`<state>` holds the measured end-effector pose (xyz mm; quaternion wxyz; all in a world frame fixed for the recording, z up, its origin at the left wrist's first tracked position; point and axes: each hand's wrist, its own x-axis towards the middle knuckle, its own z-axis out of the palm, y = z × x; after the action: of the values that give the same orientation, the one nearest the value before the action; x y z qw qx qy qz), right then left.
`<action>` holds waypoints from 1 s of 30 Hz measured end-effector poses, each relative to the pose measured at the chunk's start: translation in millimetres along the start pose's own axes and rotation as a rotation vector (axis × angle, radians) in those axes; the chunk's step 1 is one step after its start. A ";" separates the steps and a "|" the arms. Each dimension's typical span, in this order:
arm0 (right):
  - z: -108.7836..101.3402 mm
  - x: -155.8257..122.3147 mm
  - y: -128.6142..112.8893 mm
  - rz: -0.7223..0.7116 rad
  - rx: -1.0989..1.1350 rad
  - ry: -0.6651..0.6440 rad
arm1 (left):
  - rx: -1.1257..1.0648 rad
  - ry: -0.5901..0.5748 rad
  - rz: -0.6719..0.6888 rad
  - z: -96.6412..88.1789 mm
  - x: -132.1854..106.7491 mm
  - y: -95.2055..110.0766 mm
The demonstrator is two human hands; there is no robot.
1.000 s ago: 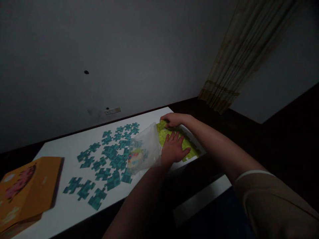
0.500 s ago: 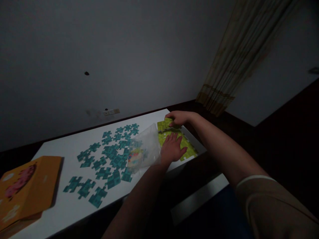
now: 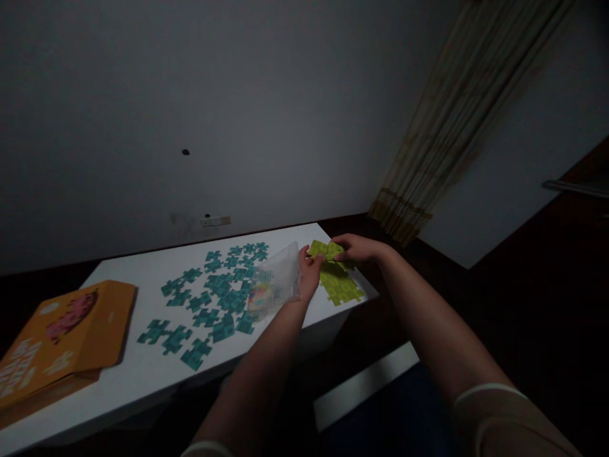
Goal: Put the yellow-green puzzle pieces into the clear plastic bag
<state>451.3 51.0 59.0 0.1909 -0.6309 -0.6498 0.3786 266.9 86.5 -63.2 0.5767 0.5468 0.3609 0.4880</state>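
Observation:
A patch of joined yellow-green puzzle pieces (image 3: pixel 340 285) lies at the right end of the white table (image 3: pixel 143 374). Both hands grip a chunk of yellow-green pieces (image 3: pixel 325 249) lifted off its far edge: my left hand (image 3: pixel 307 274) pinches the left side, my right hand (image 3: pixel 358 248) the right side. A clear plastic bag (image 3: pixel 277 282) with colourful contents lies just left of my left hand. Several teal puzzle pieces (image 3: pixel 215 297) are scattered face down across the middle of the table.
An orange puzzle box (image 3: pixel 64 339) sits at the table's left end. A grey wall with a small socket (image 3: pixel 215 221) runs behind the table. A striped curtain (image 3: pixel 447 133) hangs at the right, above dark floor.
My left hand has lifted off the yellow-green patch and now pinches the raised chunk together with my right hand. The camera has shifted, so the table sits lower and further left.

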 end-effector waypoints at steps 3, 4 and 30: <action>5.2 -15.1 -1.2 -0.015 0.114 -0.019 | -0.143 -0.044 -0.085 -5.2 -1.5 8.3; 8.7 -19.8 0.3 -0.035 0.202 -0.005 | -0.177 -0.042 -0.100 -6.4 -4.1 10.8; 103.9 -25.4 40.8 -0.164 0.938 0.895 | 1.133 -0.168 0.255 -64.9 -63.1 142.8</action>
<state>406.8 -2.9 -31.6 0.7263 -0.5256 -0.3194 0.3070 164.6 33.5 60.6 0.1578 0.8458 0.4498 0.2397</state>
